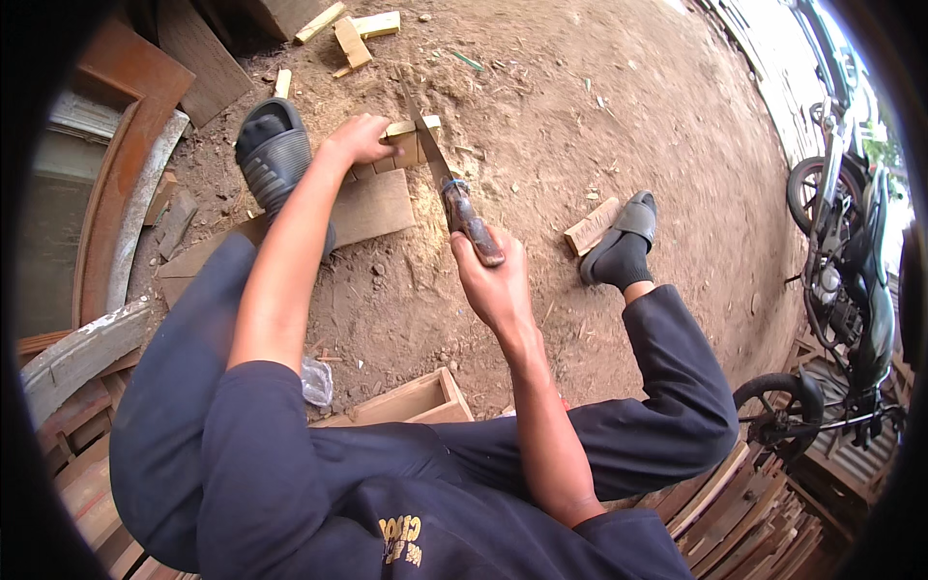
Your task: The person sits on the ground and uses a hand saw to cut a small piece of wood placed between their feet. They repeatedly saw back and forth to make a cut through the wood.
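- Handsaw, one: thin, tapering metal blade, dull grey; mottled brown handle, rounded, with a blue band near the blade. Position: above picture centre, blade across the wooden block, tip away from the body.
- Right grip: closed around the rear of the handle.
- Left grip: pinching the wooden block, thumb on the near face, other fingertips partly hidden.
- Wooden block, one: brown face with upright dark lines, pale strip along the top. Cannot tell whether cuts or joints.
- Flat board, one: smooth, brown, on the ground just nearer the body than the block.
- Pale offcuts, four: straight-edged, scattered toward the upper left.
- Small block, one: brown, oblong, beside the right foot.
- Sandals, two: dark, ribbed strap on the left one; worn over dark socks.
- Ground: brown, gritty dirt, with pale sawdust right of the board.
- Containers: wooden box, one, open-topped, straight-walled, half hidden behind the lap, contents not discernible; clear plastic bag, one, crumpled, contents unclear.
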Available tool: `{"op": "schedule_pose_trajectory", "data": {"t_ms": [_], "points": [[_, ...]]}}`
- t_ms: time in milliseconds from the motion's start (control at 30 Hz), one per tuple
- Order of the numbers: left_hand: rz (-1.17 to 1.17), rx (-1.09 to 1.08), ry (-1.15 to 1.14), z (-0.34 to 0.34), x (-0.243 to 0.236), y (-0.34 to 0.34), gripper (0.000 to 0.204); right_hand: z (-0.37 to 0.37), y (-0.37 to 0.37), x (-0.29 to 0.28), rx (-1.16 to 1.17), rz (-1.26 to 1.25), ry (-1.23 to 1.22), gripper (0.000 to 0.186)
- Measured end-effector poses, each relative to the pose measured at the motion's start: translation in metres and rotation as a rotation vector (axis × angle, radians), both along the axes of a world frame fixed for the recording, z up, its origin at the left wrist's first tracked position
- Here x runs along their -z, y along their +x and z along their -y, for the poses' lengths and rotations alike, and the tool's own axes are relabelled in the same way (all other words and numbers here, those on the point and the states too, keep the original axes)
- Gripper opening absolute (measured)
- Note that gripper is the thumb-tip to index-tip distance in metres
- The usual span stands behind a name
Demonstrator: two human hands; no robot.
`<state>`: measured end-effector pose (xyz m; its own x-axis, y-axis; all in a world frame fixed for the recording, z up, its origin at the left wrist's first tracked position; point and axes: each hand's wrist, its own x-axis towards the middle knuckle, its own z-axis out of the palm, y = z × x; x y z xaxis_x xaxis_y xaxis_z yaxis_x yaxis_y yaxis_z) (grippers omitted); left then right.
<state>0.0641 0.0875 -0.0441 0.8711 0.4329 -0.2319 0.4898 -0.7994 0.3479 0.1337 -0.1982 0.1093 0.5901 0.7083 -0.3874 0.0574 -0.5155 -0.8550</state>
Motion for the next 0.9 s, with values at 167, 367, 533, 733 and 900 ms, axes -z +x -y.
{"op": "schedule_pose_trajectory", "data": {"t_ms": [167, 367, 533, 733, 900], "points": [[-0.109, -0.264, 0.137, 0.025, -0.014, 0.005, 0.063, 0.003, -0.020, 0.006, -0.045, 0.034, -0.004, 0.021], [-0.174, -0.224, 0.174, 0.029, -0.019, 0.009, 0.061, 0.006, -0.024, -0.007, -0.031, 0.066, -0.055, 0.023], [-0.191, -0.199, 0.142, 0.024, -0.010, 0.006, 0.066, 0.006, -0.031, -0.008, -0.025, 0.085, -0.037, 0.023], [-0.147, -0.092, 0.201, 0.016, -0.009, 0.011, 0.067, 0.050, -0.066, -0.015, 0.043, 0.129, 0.027, 0.021], [-0.149, -0.242, 0.086, 0.024, -0.005, 0.010, 0.066, 0.043, -0.039, -0.020, 0.062, 0.029, -0.042, 0.026]]}}
